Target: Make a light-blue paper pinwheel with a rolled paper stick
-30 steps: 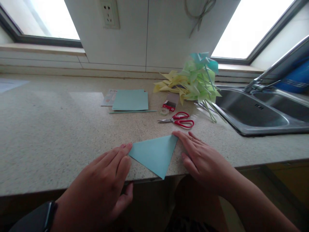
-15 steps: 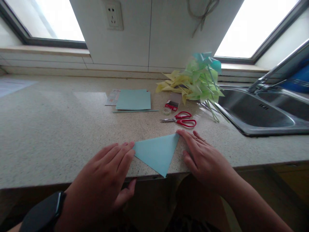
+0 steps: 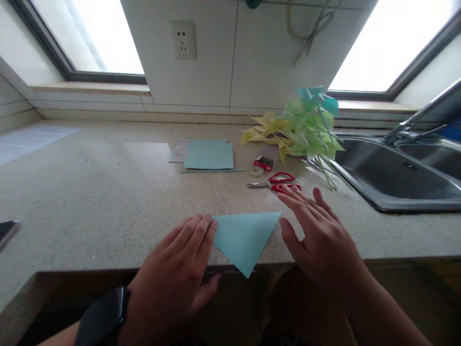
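Note:
A light blue paper triangle [image 3: 245, 236] lies at the front edge of the speckled countertop [image 3: 108, 192], its tip hanging over the edge. My left hand [image 3: 180, 274], with a black watch on the wrist, lies flat with fingers stretched out, fingertips touching the triangle's left corner. My right hand [image 3: 320, 235] is open with fingers spread, lifted just right of the triangle's right corner. Red-handled scissors [image 3: 275, 181] lie just beyond my right fingertips.
A stack of blue paper sheets [image 3: 209, 154] lies further back. A small tape roll [image 3: 256, 170] and a red box [image 3: 264, 162] sit beside it. A heap of yellow, green and blue paper pinwheels [image 3: 302, 127] rests by the steel sink [image 3: 382, 173]. A dark phone [image 3: 6, 230] lies far left.
My right hand has lifted off the triangle's right corner and spread its fingers toward the scissors. The view has shifted left and up. My left hand stays on the left corner.

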`<action>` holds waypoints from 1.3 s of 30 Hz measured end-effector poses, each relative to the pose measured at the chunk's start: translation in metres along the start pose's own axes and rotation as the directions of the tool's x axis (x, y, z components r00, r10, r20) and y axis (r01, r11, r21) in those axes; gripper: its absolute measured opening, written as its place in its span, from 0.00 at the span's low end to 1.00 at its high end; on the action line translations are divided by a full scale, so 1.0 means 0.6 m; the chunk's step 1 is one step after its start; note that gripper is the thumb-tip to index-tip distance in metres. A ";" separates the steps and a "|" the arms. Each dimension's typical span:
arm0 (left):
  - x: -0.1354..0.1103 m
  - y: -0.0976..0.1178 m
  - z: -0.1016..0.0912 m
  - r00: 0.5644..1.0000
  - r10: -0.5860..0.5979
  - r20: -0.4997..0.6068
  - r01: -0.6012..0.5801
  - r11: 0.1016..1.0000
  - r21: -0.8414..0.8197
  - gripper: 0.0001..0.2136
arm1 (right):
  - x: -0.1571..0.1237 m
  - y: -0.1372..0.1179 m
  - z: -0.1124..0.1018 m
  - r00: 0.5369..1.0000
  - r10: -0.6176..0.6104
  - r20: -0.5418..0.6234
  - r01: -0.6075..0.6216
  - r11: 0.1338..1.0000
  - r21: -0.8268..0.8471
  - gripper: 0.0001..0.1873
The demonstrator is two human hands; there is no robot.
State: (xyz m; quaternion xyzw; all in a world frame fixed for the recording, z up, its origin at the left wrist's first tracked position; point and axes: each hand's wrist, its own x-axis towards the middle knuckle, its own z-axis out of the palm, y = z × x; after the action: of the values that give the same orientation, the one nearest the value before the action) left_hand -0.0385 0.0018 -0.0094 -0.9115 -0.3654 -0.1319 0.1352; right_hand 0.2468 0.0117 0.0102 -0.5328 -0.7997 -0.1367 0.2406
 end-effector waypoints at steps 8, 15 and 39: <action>0.011 -0.005 -0.007 1.000 0.013 -0.024 -0.014 0.999 -0.034 0.35 | 0.003 -0.020 0.006 0.961 -0.188 0.202 0.182 0.982 0.052 0.20; 0.035 0.008 -0.009 0.996 0.084 -0.002 -0.083 0.982 -0.171 0.46 | -0.005 -0.028 0.017 0.936 -0.217 0.275 0.204 0.976 0.076 0.27; 0.045 0.032 -0.017 0.964 -0.206 0.165 0.215 0.976 -0.039 0.42 | -0.010 -0.045 0.028 0.946 -0.138 0.295 0.125 0.990 0.063 0.29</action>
State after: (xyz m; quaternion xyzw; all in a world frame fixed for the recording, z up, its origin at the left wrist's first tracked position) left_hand -0.0076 0.0018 0.0064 -0.8785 -0.4661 -0.0822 0.0650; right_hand 0.2199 0.0044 -0.0063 -0.4875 -0.8634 -0.0528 0.1190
